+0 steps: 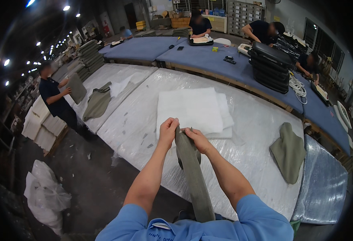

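A grey-green fabric-covered cushion [195, 180] stands on edge between my arms, one end against my body. At its far end, my left hand [167, 131] pinches the fabric with thumb and fingers. Opposite, my right hand [197, 139] is closed on the same end, thumb on top, its other fingers partly hidden behind the cloth. Just beyond my hands lie white padding sheets [188, 106], loosely stacked on the plastic-wrapped table [248, 168].
Grey-green cloth covers lie at right [289, 154] and left [98, 102]. A co-worker [52, 90] at left holds a grey-green cushion [77, 88]. Past the blue tables [208, 56] other people work; black seat pads [270, 68] are stacked there. A plastic bag [48, 193] lies on the floor.
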